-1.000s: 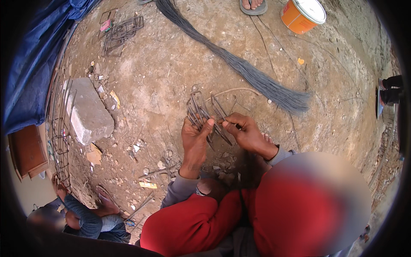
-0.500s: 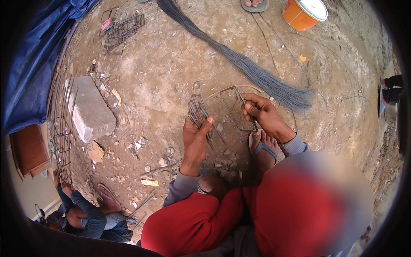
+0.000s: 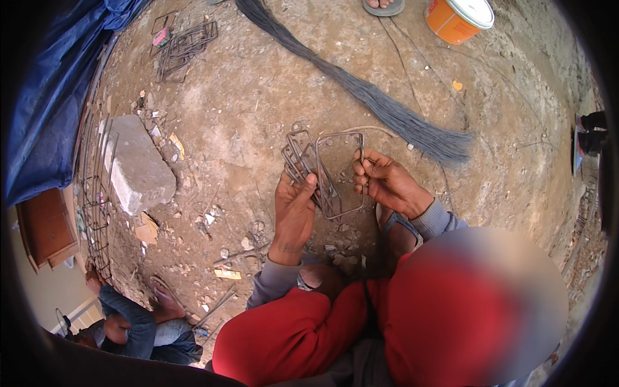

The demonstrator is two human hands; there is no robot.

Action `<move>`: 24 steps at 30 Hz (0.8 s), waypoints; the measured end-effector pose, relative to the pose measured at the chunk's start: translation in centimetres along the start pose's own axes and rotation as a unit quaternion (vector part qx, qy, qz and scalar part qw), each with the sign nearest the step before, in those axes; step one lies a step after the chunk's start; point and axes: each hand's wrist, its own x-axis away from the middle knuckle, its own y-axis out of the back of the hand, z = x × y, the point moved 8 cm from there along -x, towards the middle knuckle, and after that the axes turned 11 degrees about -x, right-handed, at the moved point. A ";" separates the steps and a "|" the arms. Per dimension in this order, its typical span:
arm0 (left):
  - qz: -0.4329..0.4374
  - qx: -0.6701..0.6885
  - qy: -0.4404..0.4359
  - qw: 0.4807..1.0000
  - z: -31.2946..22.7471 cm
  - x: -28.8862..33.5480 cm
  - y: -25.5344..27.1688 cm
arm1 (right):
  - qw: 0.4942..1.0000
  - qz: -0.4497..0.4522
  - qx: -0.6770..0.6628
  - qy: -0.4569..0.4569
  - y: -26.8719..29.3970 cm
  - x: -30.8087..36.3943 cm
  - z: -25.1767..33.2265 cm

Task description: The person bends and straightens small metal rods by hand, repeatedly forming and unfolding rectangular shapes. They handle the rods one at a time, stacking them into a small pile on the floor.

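Note:
My left hand (image 3: 293, 216) is closed round several bent steel stirrups (image 3: 302, 155), with the thumb pressed across them. A single rectangular stirrup (image 3: 340, 133) is pinched by its right side in the fingers of my right hand (image 3: 393, 187). Its left side overlaps the stirrups in my left hand; whether they touch, I cannot tell. Both hands are raised over the dirt ground in front of my knees.
A long bundle of grey wire (image 3: 367, 93) lies beyond my hands. More stirrups (image 3: 187, 48) are piled at the far left. Nearer are a concrete block (image 3: 142, 168) and a rebar cage (image 3: 97, 213), which another person (image 3: 138, 322) touches. An orange bucket (image 3: 451, 22) stands far right.
My right hand has moved left, bringing its stirrup up against or over those in my left hand. That stirrup has turned so its rectangular face shows. The left-hand stirrups have fanned slightly.

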 end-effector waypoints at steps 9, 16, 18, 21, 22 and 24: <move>0.002 -0.035 0.012 0.999 0.3 0.1 0.2 | 0.963 -0.154 0.212 0.057 0.3 0.1 1.6; -0.034 -0.022 0.060 0.997 1.5 0.1 0.7 | 0.628 -0.117 0.703 0.313 -5.3 2.1 5.0; -0.052 0.005 0.081 0.995 2.2 0.0 1.6 | 0.500 -0.068 0.773 0.384 -8.0 3.2 5.6; -0.039 0.063 0.114 0.991 3.3 -0.3 2.8 | 0.607 0.043 0.730 0.312 -8.2 2.9 5.3; -0.032 0.082 0.129 0.988 3.4 -0.4 3.1 | 0.591 0.077 0.739 0.314 -8.6 3.1 5.1; -0.015 0.120 0.159 0.980 3.5 -0.5 3.5 | 0.558 0.144 0.754 0.316 -9.2 3.4 4.5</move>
